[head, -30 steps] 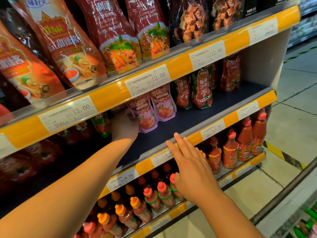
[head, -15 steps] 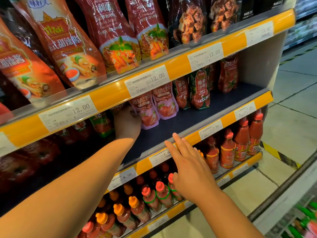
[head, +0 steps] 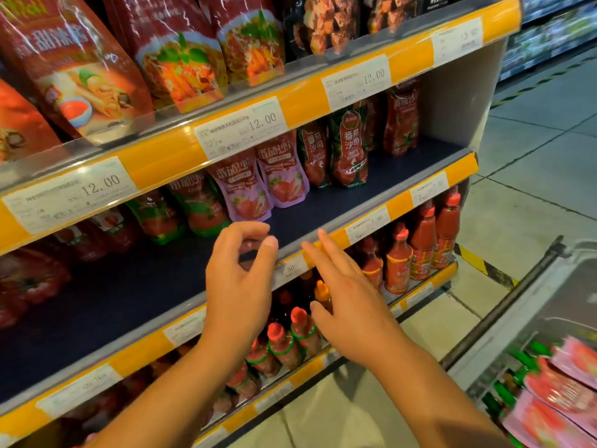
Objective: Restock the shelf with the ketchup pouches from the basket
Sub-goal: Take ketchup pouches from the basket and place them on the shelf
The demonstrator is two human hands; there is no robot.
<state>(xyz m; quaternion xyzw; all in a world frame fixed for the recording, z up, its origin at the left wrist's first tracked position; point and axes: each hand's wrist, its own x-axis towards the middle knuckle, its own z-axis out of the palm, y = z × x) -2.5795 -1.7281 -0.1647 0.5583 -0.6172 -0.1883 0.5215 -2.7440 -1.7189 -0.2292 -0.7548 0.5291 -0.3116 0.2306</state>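
Hovering empty at shelf [head: 323, 205] edge | left hand [head: 239, 286] fingers loosely curled, right hand [head: 349, 305] fingers straight | pink pouches [head: 268, 182] standing faced outward | basket [head: 504, 334] waiting alongside

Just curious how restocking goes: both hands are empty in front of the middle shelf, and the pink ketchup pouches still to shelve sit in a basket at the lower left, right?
Not quite. The head view shows the basket of pink ketchup pouches at the lower right. Left hand and right hand are indeed empty before the middle shelf.
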